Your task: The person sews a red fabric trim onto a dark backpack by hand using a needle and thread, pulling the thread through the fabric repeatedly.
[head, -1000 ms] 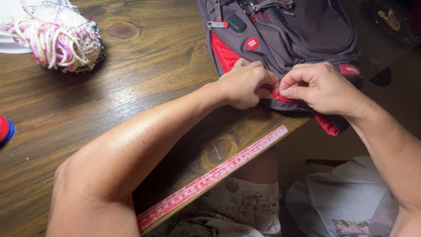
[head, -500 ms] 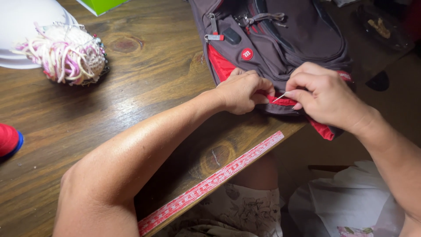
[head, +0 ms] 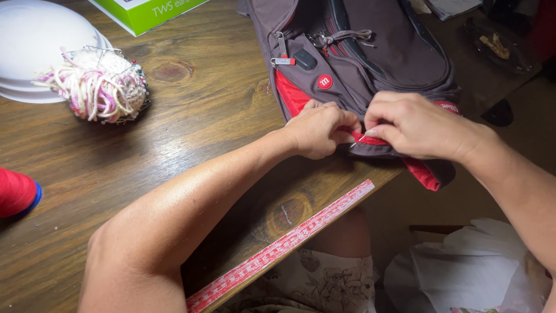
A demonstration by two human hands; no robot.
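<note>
A grey and red backpack (head: 370,52) lies at the far right of a wooden table (head: 191,139), its lower end hanging over the edge. My left hand (head: 318,128) pinches the red trim at the bag's lower edge. My right hand (head: 414,124) is closed right beside it, its fingertips pinching a thin sewing needle (head: 355,142) against the same red fabric. The two hands nearly touch. The fabric under the fingers is hidden.
A red measuring tape (head: 284,246) runs along the table's near edge. A pincushion (head: 98,87) wrapped in pink and cream yarn sits beside a white bowl (head: 35,46). A red thread spool (head: 16,192) lies at left, a green box (head: 147,11) at the back.
The view has shifted so the bag and hands sit lower. My right hand has drawn in toward the left, and the thread seen half a second ago is no longer visible.
</note>
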